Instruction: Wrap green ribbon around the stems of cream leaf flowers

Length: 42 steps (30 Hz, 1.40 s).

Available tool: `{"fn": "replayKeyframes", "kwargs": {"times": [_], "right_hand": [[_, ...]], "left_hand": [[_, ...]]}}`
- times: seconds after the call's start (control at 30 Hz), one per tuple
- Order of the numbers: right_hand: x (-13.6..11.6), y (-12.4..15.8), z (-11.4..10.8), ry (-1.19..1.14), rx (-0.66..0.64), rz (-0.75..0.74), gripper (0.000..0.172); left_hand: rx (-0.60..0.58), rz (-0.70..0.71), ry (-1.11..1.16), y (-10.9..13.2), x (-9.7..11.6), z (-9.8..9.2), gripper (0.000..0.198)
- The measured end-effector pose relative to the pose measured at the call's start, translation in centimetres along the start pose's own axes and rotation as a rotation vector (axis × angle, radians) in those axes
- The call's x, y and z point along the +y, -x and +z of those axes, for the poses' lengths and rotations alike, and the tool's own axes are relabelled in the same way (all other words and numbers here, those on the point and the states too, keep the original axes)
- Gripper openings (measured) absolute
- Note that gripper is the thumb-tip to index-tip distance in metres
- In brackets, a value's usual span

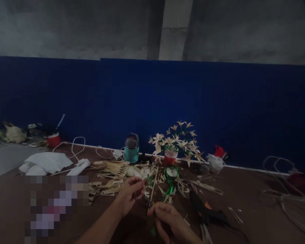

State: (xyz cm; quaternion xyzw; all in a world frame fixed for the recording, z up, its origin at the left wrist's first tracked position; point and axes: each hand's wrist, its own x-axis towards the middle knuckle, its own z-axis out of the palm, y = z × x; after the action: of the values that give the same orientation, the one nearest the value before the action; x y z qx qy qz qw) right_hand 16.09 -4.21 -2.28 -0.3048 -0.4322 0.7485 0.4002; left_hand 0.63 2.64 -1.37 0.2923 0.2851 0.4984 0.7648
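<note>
My left hand is closed in a pinch over the table's middle. Pale dried-husk pieces show just beyond its fingertips, but what it pinches is too small and dim to name. My right hand is nearer to me, its fingers curled together. Something green shows beneath it, and whatever its fingers hold is hidden. A roll of green ribbon or tape lies past the hands, with a shiny green strip running toward me. Beside my right hand rests a black glue gun.
Husk flowers stand in a red-and-white cup at the back. Left of it is a teal container with a dark top. White cloth and a red cup lie left. Cables loop at right. A blue partition stands behind.
</note>
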Motion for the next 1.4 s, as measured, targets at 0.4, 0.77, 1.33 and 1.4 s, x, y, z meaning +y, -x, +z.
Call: {"fn": "replayKeyframes", "kwargs": {"times": [0.4, 0.77, 1.33, 1.4], "right_hand": [[0.2, 0.1, -0.3, 0.031, -0.032, 0.022, 0.034], [0.6, 0.0, -0.5, 0.018, -0.027, -0.001, 0.031], [0.7, 0.0, -0.5, 0.038, -0.014, 0.016, 0.032], [0.6, 0.0, -0.4, 0.036, -0.012, 0.015, 0.032]], "left_hand": [[-0.01, -0.209, 0.171, 0.5, -0.5, 0.2, 0.007], [0.012, -0.137, 0.086, -0.2, -1.0, -0.1, 0.018], [0.064, -0.255, 0.078, 1.2, -0.7, 1.1, 0.016], [0.08, -0.261, 0.083, 1.1, -0.8, 1.0, 0.017]]}}
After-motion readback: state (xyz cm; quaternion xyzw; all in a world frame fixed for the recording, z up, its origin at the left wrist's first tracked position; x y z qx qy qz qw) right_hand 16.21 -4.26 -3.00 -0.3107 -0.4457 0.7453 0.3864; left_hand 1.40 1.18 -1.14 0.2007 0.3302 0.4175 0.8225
